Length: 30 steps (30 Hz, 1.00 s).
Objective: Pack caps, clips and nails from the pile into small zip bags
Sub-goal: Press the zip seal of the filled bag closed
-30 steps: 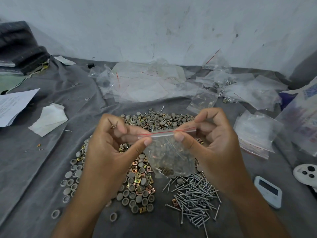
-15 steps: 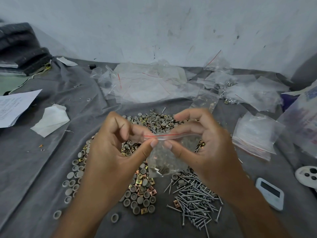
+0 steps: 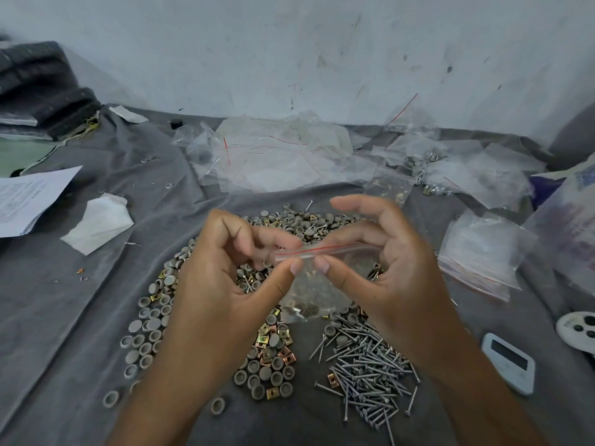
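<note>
Both hands, our left hand (image 3: 222,284) and right hand (image 3: 386,278), pinch the zip strip of the filled zip bag (image 3: 309,294) above the pile (image 3: 270,342), and we judge that an unevenly pressed seal could later spill caps and nails.

Bare cloth (image 3: 96,317) left of caps (image 3: 151,326)

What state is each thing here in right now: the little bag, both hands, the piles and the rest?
Small zip bag: held up, parts settled at its bottom, top strip pinched.
Left hand: pinching the strip's left end.
Right hand: pinching the strip beside it.
Caps and clips: loose pile on the cloth.
Nails: loose heap.
Empty bags: scattered behind.
</note>
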### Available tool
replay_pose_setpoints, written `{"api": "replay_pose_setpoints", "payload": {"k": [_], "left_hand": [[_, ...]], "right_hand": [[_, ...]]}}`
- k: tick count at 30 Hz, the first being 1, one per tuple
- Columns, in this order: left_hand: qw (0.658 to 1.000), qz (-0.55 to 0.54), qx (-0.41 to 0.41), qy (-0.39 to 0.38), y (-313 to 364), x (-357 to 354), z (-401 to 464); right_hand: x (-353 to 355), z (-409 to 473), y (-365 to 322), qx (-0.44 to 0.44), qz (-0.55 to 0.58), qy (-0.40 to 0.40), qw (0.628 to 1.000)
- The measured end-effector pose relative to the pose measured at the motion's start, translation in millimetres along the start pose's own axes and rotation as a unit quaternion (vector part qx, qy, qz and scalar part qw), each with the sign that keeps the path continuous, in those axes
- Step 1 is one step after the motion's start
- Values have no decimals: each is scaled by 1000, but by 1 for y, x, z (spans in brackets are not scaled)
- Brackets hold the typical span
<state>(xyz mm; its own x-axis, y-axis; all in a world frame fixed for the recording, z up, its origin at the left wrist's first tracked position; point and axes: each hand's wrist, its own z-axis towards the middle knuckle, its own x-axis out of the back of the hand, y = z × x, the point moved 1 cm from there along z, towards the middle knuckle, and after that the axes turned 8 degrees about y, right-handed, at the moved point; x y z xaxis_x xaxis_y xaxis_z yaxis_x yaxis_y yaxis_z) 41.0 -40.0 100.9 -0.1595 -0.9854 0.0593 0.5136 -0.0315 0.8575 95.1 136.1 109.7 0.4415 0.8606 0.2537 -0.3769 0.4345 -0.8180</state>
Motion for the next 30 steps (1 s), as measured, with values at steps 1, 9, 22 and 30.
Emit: {"api": "replay_pose_setpoints", "payload": {"k": [1,9,22,30], "left_hand": [[1000,1,-1,2,1,-1,0],[1000,24,-2,-3,2,0,-1],[998,-41,41,25,-6,10,2],[995,-74,62,30,-7,8,2]], "right_hand": [[0,0,0,-2,-2,-1,1000],[-1,-1,0,-9,-4,-13,1000],[18,5,16,-94,153,2,984],[12,4,15,-76,179,23,981]]}}
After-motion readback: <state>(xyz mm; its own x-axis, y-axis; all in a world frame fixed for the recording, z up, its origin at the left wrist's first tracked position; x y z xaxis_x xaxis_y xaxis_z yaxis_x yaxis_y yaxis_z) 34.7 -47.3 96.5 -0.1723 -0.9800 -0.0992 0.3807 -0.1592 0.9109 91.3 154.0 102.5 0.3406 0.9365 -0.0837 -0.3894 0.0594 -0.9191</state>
